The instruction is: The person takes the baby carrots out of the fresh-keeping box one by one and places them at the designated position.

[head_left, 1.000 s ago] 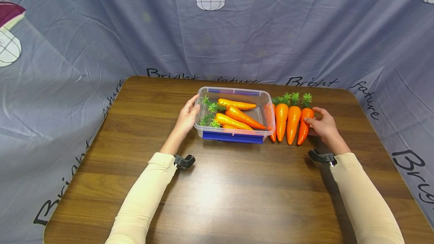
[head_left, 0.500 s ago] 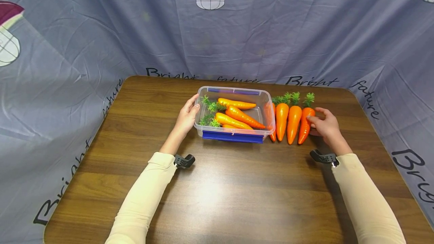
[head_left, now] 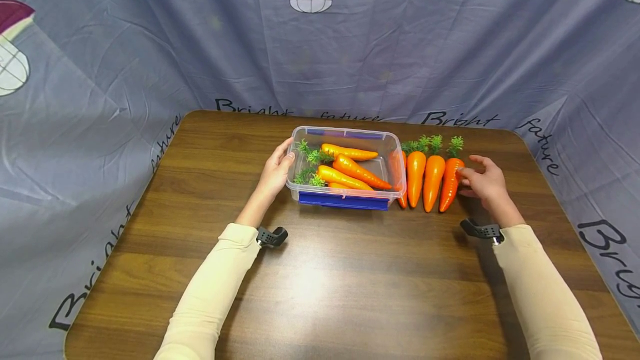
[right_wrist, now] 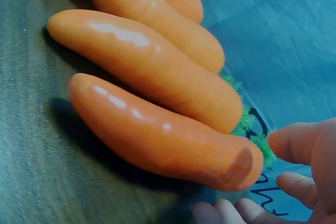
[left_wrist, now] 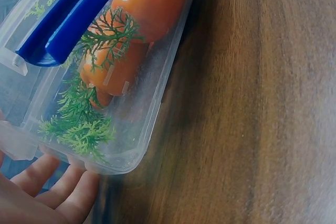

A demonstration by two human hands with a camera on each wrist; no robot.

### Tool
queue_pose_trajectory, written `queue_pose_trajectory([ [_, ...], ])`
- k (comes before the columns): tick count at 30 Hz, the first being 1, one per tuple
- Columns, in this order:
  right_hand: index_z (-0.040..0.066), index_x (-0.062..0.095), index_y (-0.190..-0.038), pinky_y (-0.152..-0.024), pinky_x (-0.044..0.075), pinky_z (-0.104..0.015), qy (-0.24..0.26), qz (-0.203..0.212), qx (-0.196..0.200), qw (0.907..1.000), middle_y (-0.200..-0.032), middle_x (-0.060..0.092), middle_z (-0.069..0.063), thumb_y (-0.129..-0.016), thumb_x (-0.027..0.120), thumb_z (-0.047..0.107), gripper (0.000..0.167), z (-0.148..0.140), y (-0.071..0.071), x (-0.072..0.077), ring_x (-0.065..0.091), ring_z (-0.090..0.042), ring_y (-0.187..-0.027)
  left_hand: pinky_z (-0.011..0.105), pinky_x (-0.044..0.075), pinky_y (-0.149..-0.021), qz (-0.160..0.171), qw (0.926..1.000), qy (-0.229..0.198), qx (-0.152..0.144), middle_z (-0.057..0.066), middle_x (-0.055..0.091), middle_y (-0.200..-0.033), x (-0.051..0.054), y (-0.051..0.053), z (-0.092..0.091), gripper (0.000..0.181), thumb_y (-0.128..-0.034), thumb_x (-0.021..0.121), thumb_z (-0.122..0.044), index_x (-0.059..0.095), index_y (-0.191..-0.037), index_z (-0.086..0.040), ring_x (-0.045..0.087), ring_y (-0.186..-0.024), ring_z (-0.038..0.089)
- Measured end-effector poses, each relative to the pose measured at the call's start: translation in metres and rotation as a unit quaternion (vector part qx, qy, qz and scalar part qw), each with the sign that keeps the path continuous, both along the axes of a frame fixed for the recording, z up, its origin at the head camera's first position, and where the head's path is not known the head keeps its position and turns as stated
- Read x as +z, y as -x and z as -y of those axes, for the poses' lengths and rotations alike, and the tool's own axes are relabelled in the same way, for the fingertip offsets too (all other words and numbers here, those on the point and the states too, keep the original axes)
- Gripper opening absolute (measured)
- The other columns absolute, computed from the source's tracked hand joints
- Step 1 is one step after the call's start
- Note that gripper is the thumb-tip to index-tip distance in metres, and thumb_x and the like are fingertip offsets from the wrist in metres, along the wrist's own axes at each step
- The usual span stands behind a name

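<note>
A clear plastic container (head_left: 300, 190) with blue latches holds several orange carrots (head_left: 360, 172) with green tops. My left hand (head_left: 274, 175) grips its left end, thumb at the rim; in the left wrist view the fingers (left_wrist: 79, 190) lie against the container's end wall (left_wrist: 123, 163). Right of the container, carrots lie side by side, tops pointing away, the leftmost partly seen through the wall. Beside the rightmost carrot (head_left: 451, 185) is my right hand (head_left: 489, 185); the right wrist view shows its thumb and fingers (right_wrist: 296, 142) spread, apart from that carrot (right_wrist: 168, 142).
The brown wooden table (head_left: 320, 293) extends in front of and to both sides of the container. A grey-blue curtain (head_left: 200, 43) with printed lamps and lettering hangs behind the table's far edge and along its sides.
The rightmost carrot has shifted slightly right and come to rest. My right hand has let it go and moved a little right, its fingers spreading. The left hand and container stay put.
</note>
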State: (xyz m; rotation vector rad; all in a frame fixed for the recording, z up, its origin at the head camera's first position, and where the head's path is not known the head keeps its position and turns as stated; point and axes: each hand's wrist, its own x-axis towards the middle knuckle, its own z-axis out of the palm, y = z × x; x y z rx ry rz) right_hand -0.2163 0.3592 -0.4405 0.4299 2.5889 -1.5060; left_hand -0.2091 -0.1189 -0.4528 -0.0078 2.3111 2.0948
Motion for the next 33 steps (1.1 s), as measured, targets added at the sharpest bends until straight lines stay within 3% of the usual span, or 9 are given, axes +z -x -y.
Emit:
queue_pose_trajectory([
  [6, 0.0, 0.023, -0.159, -0.068, 0.065, -0.029, -0.032, -0.003, -0.013, 0.9994, -0.127, 0.051, -0.013, -0.104, 0.054, 0.029, 0.069, 0.0, 0.003, 0.012, 0.059, -0.004, -0.082, 0.045, 0.033, -0.126, 0.002, 1.0, 0.007, -0.001, 0.013, 0.031, -0.167, 0.002, -0.001, 0.001, 0.05, -0.1083, 0.042, -0.014, 0.038, -0.158, -0.011, 0.039, -0.151, 0.032],
  [12, 0.003, 0.036, -0.155, -0.063, 0.053, -0.015, -0.094, -0.049, -0.015, 0.9942, -0.128, 0.053, -0.015, -0.101, 0.058, 0.033, 0.066, 0.017, 0.012, 0.035, 0.051, -0.003, -0.087, 0.045, 0.034, -0.125, 0.007, 0.9999, 0.01, 0.0, 0.012, 0.03, -0.168, 0.002, 0.0, 0.001, 0.049, -0.1087, 0.042, -0.016, 0.038, -0.158, -0.013, 0.039, -0.151, 0.032],
  [15, 0.002, 0.04, -0.153, -0.065, 0.046, -0.011, -0.112, -0.077, 0.018, 0.9906, -0.131, 0.056, -0.022, -0.1, 0.059, 0.031, 0.062, 0.034, 0.015, 0.048, 0.052, -0.002, -0.09, 0.045, 0.035, -0.125, 0.009, 0.9999, 0.006, 0.0, 0.012, 0.031, -0.167, 0.002, 0.0, 0.001, 0.049, -0.1089, 0.042, -0.016, 0.038, -0.158, -0.013, 0.04, -0.149, 0.032],
  [17, 0.003, 0.041, -0.153, -0.068, 0.045, -0.011, -0.119, -0.087, 0.047, 0.9879, -0.135, 0.056, -0.028, -0.101, 0.059, 0.03, 0.062, 0.048, 0.016, 0.057, 0.059, -0.014, -0.101, 0.046, 0.036, -0.124, 0.009, 1.0, 0.003, 0.0, 0.013, 0.032, -0.167, 0.001, 0.0, 0.0, 0.049, -0.109, 0.042, -0.016, 0.038, -0.158, -0.013, 0.041, -0.149, 0.032],
  [21, 0.005, 0.039, -0.154, -0.091, 0.056, -0.038, -0.125, -0.091, 0.104, 0.9825, -0.145, 0.051, -0.033, -0.101, 0.058, 0.029, 0.061, 0.075, 0.017, 0.073, 0.053, -0.043, -0.131, 0.046, 0.036, -0.124, 0.007, 1.0, 0.0, -0.002, 0.013, 0.033, -0.166, 0.001, 0.0, -0.001, 0.049, -0.1091, 0.042, -0.015, 0.038, -0.158, -0.013, 0.041, -0.149, 0.033],
  [24, 0.006, 0.041, -0.153, -0.104, 0.049, -0.06, -0.123, -0.093, 0.138, 0.9783, -0.146, 0.051, -0.032, -0.101, 0.06, 0.026, 0.059, 0.094, 0.019, 0.081, 0.049, -0.048, -0.135, 0.045, 0.035, -0.125, 0.005, 1.0, 0.0, -0.001, 0.013, 0.032, -0.167, 0.002, 0.0, -0.001, 0.049, -0.1089, 0.042, -0.015, 0.038, -0.158, -0.013, 0.04, -0.149, 0.033],
  [28, 0.007, 0.047, -0.149, -0.098, 0.053, -0.055, -0.13, -0.108, 0.17, 0.9708, -0.14, 0.057, -0.028, -0.1, 0.062, 0.025, 0.054, 0.119, 0.021, 0.085, 0.056, -0.045, -0.127, 0.044, 0.036, -0.124, 0.005, 1.0, 0.001, 0.0, 0.013, 0.033, -0.167, 0.002, -0.001, -0.001, 0.049, -0.1087, 0.042, -0.014, 0.038, -0.158, -0.012, 0.041, -0.149, 0.032],
  [33, 0.011, 0.05, -0.147, -0.085, 0.058, -0.039, -0.116, -0.104, 0.201, 0.9671, -0.137, 0.061, -0.022, -0.1, 0.062, 0.024, 0.05, 0.145, 0.022, 0.084, 0.064, -0.038, -0.117, 0.045, 0.037, -0.123, 0.006, 1.0, -0.001, 0.001, 0.014, 0.033, -0.166, 0.001, -0.001, -0.001, 0.049, -0.1086, 0.042, -0.014, 0.038, -0.158, -0.012, 0.042, -0.148, 0.033],
])
